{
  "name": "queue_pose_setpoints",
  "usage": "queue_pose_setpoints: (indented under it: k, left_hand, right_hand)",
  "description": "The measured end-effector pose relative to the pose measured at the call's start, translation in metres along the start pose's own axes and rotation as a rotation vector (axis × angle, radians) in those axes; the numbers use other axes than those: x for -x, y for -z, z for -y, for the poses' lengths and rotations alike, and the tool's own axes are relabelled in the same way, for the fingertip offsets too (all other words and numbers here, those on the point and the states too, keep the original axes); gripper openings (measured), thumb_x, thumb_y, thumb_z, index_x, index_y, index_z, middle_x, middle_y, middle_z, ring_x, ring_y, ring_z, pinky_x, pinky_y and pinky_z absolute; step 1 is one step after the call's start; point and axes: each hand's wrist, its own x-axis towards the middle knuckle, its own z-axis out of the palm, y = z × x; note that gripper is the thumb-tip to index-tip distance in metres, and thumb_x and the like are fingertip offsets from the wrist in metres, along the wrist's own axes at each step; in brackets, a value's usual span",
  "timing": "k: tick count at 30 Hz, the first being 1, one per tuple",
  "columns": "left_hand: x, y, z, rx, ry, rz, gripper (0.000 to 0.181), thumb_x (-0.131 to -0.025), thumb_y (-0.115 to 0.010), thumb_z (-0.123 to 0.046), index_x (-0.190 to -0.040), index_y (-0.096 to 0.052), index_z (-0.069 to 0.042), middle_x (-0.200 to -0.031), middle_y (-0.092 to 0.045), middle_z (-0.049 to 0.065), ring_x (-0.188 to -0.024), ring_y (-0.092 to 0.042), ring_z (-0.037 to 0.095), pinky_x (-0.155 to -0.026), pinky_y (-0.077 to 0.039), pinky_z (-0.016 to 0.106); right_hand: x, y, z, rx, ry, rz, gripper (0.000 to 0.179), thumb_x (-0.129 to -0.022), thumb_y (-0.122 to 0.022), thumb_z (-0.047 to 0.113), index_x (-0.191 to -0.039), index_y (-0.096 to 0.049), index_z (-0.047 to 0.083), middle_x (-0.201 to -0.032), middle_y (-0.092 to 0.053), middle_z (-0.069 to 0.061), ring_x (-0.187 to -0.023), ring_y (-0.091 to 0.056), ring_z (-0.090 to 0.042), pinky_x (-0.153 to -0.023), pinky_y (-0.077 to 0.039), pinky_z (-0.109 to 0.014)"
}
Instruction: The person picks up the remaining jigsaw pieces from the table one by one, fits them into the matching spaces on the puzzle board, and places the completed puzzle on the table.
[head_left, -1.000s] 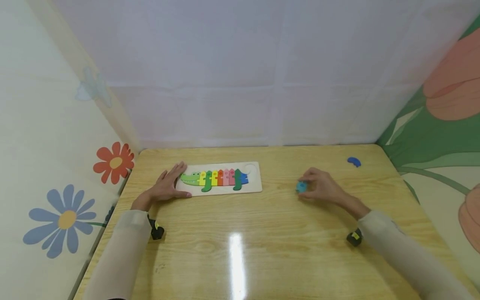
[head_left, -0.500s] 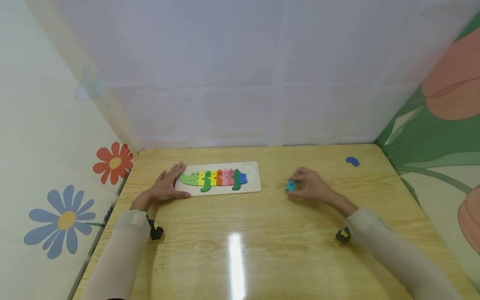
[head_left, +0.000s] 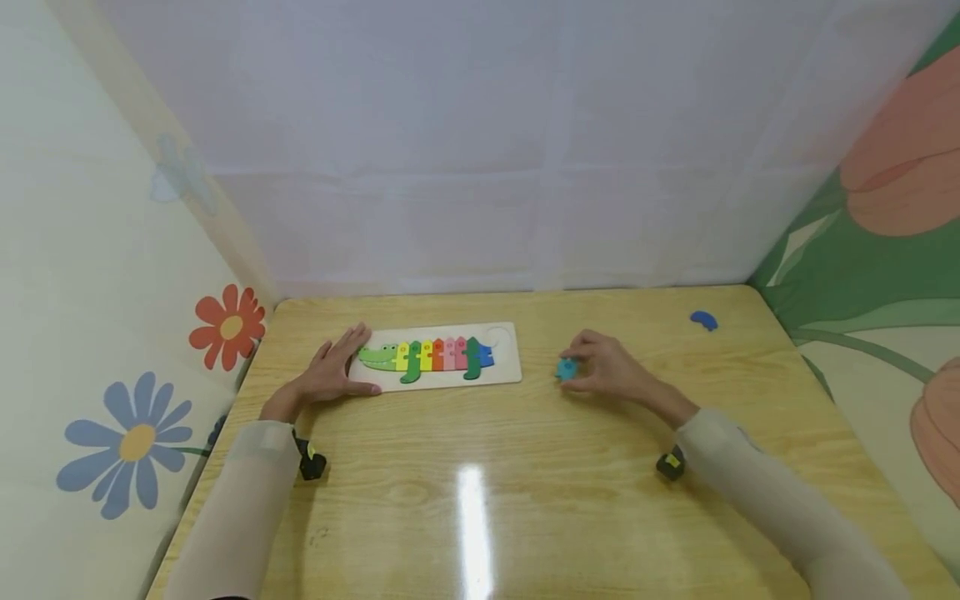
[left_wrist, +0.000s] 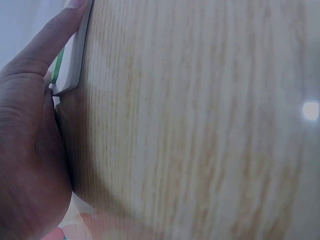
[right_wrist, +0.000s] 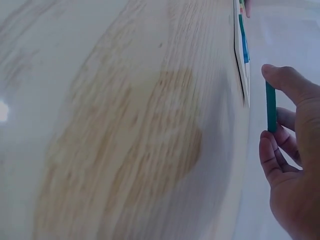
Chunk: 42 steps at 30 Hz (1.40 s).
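Note:
A crocodile puzzle board (head_left: 506,367) lies flat on the table, several coloured pieces seated in it from the green head to a blue piece. At its right end is a bare curved outline. My left hand (head_left: 326,372) rests at the board's left end, thumb along the near edge and fingers spread toward the far edge. In the left wrist view the thumb (left_wrist: 47,42) lies straight against the board's side. To the right of the board, my right hand (head_left: 609,369) pinches a teal puzzle piece (head_left: 567,369) above the table. The right wrist view shows this piece (right_wrist: 271,107) edge-on between thumb and fingers.
A curved blue puzzle piece (head_left: 704,320) lies at the back right of the wooden table (head_left: 390,500). A pale curtain (head_left: 450,167) rises behind the table's far edge. Flower-patterned cloth hangs at both sides.
My right hand has moved left toward the board, carrying the teal puzzle piece. The left hand and the board have stayed in place.

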Motion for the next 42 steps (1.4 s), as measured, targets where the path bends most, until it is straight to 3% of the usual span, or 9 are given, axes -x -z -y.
queue_pose_setpoints:
  k: [8,15,24,42]
  left_hand:
    - [0.002,0.001,-0.001,-0.006,0.002,-0.003,0.121,-0.087,-0.084,-0.051,-0.169,-0.01,-0.002,-0.177,-0.001,0.023,-0.163,0.005,0.045,-0.124,0.008,0.068]
    - [0.002,0.001,-0.001,-0.013,-0.004,-0.01,0.12,-0.088,-0.084,-0.052,-0.17,-0.011,-0.002,-0.177,-0.002,0.022,-0.163,0.004,0.044,-0.125,0.007,0.068]
    - [0.004,-0.002,0.004,0.011,-0.067,-0.053,0.125,-0.084,-0.083,-0.058,-0.169,-0.012,0.0,-0.176,-0.004,0.024,-0.162,0.002,0.046,-0.122,0.007,0.07]
    - [0.0,0.001,-0.001,-0.006,-0.004,-0.006,0.12,-0.087,-0.084,-0.051,-0.169,-0.012,-0.001,-0.177,-0.003,0.024,-0.163,0.003,0.045,-0.125,0.006,0.068]
  right_hand:
    - [-0.009,-0.006,0.003,0.012,0.012,-0.009,0.046,-0.076,-0.097,0.018,-0.113,-0.079,-0.002,-0.104,-0.067,-0.006,-0.092,-0.065,-0.019,-0.083,-0.059,-0.037]
    - [-0.021,-0.011,0.006,-0.009,0.072,-0.064,0.047,-0.073,-0.099,0.016,-0.11,-0.079,-0.005,-0.102,-0.069,-0.009,-0.089,-0.066,-0.02,-0.08,-0.059,-0.036]
    - [-0.032,-0.014,0.011,-0.013,0.043,-0.039,0.048,-0.075,-0.098,0.02,-0.112,-0.079,-0.004,-0.103,-0.068,-0.009,-0.089,-0.066,-0.019,-0.079,-0.058,-0.033]
    - [-0.047,-0.022,0.015,-0.007,0.016,-0.062,0.046,-0.076,-0.097,0.022,-0.112,-0.08,-0.002,-0.103,-0.068,-0.01,-0.09,-0.066,-0.022,-0.08,-0.059,-0.037]
